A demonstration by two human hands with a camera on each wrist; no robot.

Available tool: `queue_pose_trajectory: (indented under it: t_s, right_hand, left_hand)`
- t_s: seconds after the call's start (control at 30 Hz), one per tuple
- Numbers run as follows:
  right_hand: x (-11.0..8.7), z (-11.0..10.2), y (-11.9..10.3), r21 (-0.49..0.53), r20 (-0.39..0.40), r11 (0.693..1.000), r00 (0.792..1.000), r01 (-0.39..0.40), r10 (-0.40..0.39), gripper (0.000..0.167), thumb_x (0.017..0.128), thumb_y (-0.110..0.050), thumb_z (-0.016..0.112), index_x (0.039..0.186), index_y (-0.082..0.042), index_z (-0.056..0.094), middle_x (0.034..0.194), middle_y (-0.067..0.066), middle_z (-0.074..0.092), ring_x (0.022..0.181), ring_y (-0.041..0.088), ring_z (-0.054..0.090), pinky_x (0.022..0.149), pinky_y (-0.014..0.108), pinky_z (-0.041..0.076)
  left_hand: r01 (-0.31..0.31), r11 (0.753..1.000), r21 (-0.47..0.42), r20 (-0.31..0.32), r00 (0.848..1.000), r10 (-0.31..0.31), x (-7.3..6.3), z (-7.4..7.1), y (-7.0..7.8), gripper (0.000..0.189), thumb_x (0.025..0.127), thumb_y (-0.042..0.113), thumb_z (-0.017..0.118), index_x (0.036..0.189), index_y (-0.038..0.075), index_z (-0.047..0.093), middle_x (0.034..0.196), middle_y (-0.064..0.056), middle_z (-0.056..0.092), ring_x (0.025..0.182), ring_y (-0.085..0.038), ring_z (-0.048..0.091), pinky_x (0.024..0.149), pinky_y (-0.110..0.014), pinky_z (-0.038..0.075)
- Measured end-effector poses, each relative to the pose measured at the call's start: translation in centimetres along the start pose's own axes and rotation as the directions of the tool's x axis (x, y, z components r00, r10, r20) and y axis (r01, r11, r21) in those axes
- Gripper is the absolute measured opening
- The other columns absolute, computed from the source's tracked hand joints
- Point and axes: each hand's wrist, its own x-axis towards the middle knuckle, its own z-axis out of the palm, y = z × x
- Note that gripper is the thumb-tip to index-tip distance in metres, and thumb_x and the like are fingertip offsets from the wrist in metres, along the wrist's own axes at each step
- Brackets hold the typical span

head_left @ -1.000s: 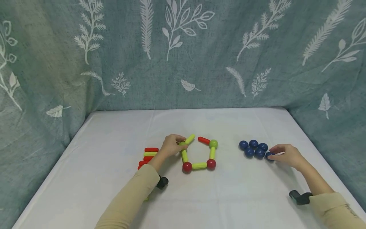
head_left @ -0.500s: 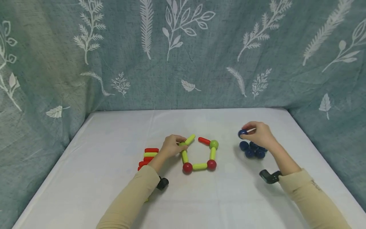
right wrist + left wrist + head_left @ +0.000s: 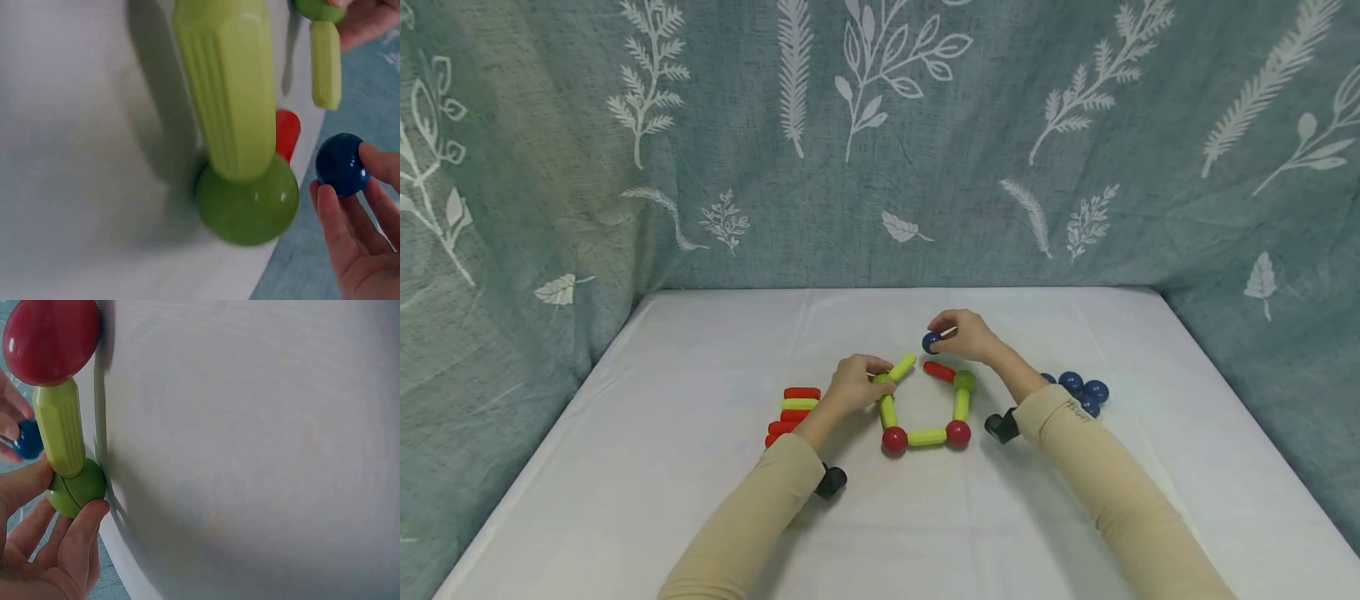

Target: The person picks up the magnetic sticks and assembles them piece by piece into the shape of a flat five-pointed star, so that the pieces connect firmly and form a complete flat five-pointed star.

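My left hand [image 3: 853, 383] pinches a green ball [image 3: 78, 487] at the left corner of an open ring of rods and balls. Between finger and thumb of my right hand [image 3: 967, 336] is a blue ball [image 3: 342, 164], held just beyond the ring's gap. On either side of that gap lie the free ends of a yellow-green rod [image 3: 903, 367] and a red rod [image 3: 938, 371]. The red rod joins another green ball [image 3: 965, 382] at the right. Two red balls [image 3: 895, 441] with a yellow-green rod [image 3: 927, 437] between them form the near side.
Several blue balls [image 3: 1071, 384] cluster to the right, partly behind my right forearm. Left of my left hand lie several red and yellow-green rods [image 3: 802, 404], partly covered by that arm. A white cloth [image 3: 625, 467] covers the table; a patterned curtain [image 3: 820, 225] hangs behind.
My right hand has taken a blue ball from the right end of the cluster and carried it left to the ring's gap. The left hand has kept its hold on the green ball.
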Motion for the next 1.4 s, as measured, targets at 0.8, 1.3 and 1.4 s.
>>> queue_pose_trajectory:
  t_s: [0.8,1.3,1.4]
  right_hand:
    - [-2.7,0.1,2.5,-0.198,0.134,0.972,0.979,-0.126,0.155,0.038,0.078,-0.024,0.071,0.107,-0.001,0.062,0.102,0.014,0.062,0.092,0.026,0.057,0.08,0.038,0.047]
    - [-4.1,1.4,3.6,-0.021,-0.049,0.979,0.978,-0.204,0.203,0.028,0.082,-0.019,0.066,0.103,0.0,0.065,0.099,0.013,0.062,0.081,0.021,0.054,0.066,0.027,0.048]
    - [-4.2,1.6,3.6,0.005,-0.051,0.978,0.976,-0.211,0.211,0.029,0.083,-0.019,0.065,0.104,0.0,0.064,0.1,0.012,0.061,0.079,0.02,0.054,0.063,0.025,0.048]
  left_hand:
    - [-0.002,0.999,-0.035,-0.025,1.0,0.001,-0.3,0.5,0.0,0.031,0.083,0.012,0.067,0.113,0.006,0.064,0.111,-0.007,0.061,0.098,-0.022,0.056,0.08,-0.03,0.049]
    - [-0.031,0.999,-0.008,-0.02,0.999,0.031,-0.2,0.1,-0.3,0.03,0.083,0.012,0.067,0.112,0.006,0.065,0.111,-0.008,0.062,0.099,-0.023,0.058,0.079,-0.029,0.049]
    - [-0.041,0.999,-0.008,-0.011,0.999,0.04,-0.3,-0.1,-0.4,0.03,0.083,0.011,0.067,0.112,0.005,0.065,0.111,-0.009,0.062,0.099,-0.024,0.058,0.079,-0.03,0.05]
